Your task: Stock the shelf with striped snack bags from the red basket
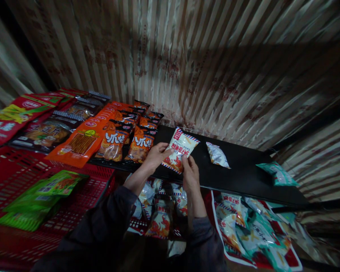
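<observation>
A white snack bag with red print and a striped edge is held over the black shelf. My left hand grips its left edge, thumb on the front. On its lower right side my right hand is closed, thumb also on the front. To the left stand orange and black snack bags in rows. Right of my hands lies a white bag, and farther right a teal bag.
Orange, brown and red bags lie at the shelf's left. Below are a red basket with green bags, a basket of white bags and a white-rimmed basket of mixed bags. Corrugated sheeting rises behind.
</observation>
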The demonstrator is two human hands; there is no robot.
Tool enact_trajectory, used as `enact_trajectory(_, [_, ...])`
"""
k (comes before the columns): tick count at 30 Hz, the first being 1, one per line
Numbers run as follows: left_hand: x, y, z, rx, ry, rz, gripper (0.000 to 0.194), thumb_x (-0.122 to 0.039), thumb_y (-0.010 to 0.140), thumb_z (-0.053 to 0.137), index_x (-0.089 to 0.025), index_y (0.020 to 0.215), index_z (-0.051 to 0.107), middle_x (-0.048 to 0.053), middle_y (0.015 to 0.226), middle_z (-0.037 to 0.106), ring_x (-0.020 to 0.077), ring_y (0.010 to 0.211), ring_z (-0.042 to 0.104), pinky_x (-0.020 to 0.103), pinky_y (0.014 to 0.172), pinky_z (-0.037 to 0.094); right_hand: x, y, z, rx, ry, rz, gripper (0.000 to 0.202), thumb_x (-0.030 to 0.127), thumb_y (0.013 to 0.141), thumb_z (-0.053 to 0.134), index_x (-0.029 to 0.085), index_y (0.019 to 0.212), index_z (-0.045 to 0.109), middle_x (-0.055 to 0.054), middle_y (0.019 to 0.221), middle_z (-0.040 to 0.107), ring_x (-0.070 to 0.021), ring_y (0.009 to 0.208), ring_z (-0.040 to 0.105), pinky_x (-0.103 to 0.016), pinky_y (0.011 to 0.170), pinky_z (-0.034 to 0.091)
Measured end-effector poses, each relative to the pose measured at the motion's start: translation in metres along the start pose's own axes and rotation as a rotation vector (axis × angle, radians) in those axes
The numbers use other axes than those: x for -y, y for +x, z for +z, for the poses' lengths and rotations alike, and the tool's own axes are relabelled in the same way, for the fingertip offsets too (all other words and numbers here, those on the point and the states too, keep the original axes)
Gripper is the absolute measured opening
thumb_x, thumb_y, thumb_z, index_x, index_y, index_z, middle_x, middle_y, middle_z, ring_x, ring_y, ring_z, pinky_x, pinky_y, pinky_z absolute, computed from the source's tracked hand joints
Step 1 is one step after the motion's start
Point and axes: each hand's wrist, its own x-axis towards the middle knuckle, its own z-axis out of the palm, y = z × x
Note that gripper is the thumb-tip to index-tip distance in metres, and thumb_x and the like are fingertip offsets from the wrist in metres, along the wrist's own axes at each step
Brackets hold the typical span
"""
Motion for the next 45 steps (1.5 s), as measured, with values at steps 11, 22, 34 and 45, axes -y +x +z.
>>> enact_trajectory(11, [0.005,-0.005,0.003,0.024,-0.070,-0.039,0.035,-0.036,0.060,0.077,-0.017,0.082,0.058,-0.002,0.072,0.066,0.0144,0.068,0.063,0.027,0.068,0.047,-0.004,0.004,-0.003,-0.062,-0.053,-0.002,0.038,0.053,0.073,0.068,0.019,0.090,0.068,-0.001,0.083,0.073,-0.0155,0.074,0.065,-0.028,0.070,0.052])
enact_trajectory(22, [0.014,0.001,-0.001,0.013,-0.026,0.015,0.031,-0.037,0.065,0.074,-0.018,0.079,0.056,-0.002,0.076,0.065,0.0134,0.069,0.062,0.026,0.068,0.047,-0.010,0.008,0.001,-0.077,-0.077,0.024,0.044,0.059,0.072,0.066,0.019,0.089,0.066,-0.002,0.082,0.072,-0.0164,0.073,0.063,-0.029,0.071,0.051])
enact_trajectory(34, [0.010,0.003,-0.010,0.130,0.112,-0.065,0.021,-0.025,0.069,0.073,-0.015,0.083,0.063,-0.001,0.071,0.067,0.0116,0.067,0.061,0.023,0.064,0.045,-0.017,0.012,-0.007,-0.160,-0.085,0.049,0.044,0.058,0.072,0.066,0.017,0.090,0.067,-0.001,0.079,0.071,-0.0160,0.070,0.062,-0.028,0.066,0.048])
enact_trajectory(45, [0.013,0.010,-0.011,-0.030,0.112,0.019,0.017,-0.022,0.069,0.070,-0.016,0.083,0.063,0.000,0.071,0.067,0.0148,0.068,0.063,0.026,0.067,0.047,-0.021,0.007,-0.003,-0.074,-0.095,0.075,0.047,0.053,0.072,0.070,0.019,0.104,0.067,-0.005,0.100,0.072,-0.0198,0.089,0.065,-0.031,0.078,0.050])
